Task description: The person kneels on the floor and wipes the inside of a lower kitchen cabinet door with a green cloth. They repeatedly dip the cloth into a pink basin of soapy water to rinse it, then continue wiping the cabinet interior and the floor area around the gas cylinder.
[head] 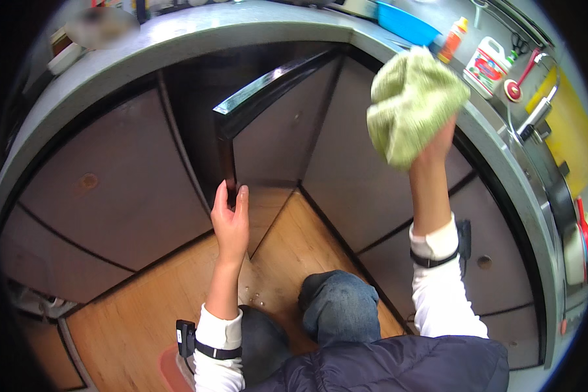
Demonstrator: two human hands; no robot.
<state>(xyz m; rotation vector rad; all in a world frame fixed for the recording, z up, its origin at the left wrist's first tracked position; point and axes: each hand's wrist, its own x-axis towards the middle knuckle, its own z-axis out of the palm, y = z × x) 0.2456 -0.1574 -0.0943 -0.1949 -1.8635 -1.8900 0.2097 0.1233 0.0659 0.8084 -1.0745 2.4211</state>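
Observation:
My left hand (231,220) grips the edge of a dark cabinet door (274,122), which stands swung out from the cabinets at the corner. Its thumb and fingers lie on either side of the door's edge. My right hand (438,142) is raised at the right, near the counter's edge, holding a light green cloth (414,108) that is bunched and hides most of the fingers. Behind the door the cabinet's dark inside (186,117) shows in part.
A grey countertop (294,32) curves above the cabinets. On it at the right are a blue basin (406,23), an orange bottle (453,39) and a white jug (487,66). A yellow board (575,132) stands farther right. Water drops (256,295) dot the wooden floor; a pink container (169,367) sits bottom left.

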